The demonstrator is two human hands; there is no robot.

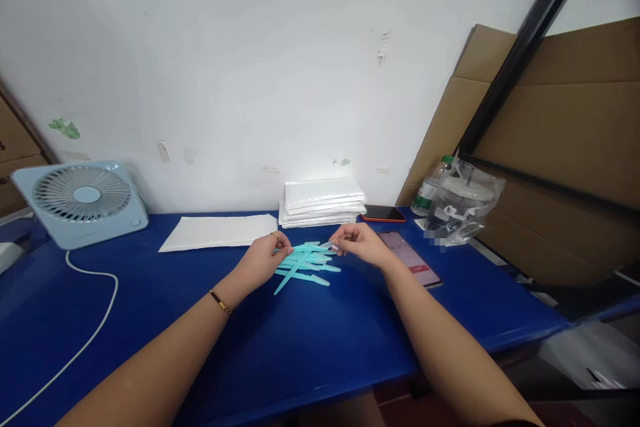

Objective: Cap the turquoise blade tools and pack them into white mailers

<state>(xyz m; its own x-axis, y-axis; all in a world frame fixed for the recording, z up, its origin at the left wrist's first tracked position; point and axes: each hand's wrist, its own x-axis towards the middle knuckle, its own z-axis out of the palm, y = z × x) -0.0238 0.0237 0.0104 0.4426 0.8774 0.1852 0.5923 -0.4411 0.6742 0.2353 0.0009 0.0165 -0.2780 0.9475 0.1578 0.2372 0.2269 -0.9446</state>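
A loose pile of slim turquoise eyebrow razors (313,278) lies crisscrossed on the blue table. Over its upper side, my left hand (263,261) is closed, thumb and forefinger pinching the handle end of one razor. My right hand (361,244) is closed too, its fingertips pinching the clear-covered blade end of what looks like the same razor. Whether that clear cover is on or partly off is too small to tell. The two hands face each other a short way apart, just above the pile.
Behind the pile stands a stack of white padded envelopes (323,203), with a single envelope (215,232) flat to its left. A fan (83,200) with a cable is at far left. Phones (413,259), a bottle (427,192) and a bagged cup (465,203) sit right.
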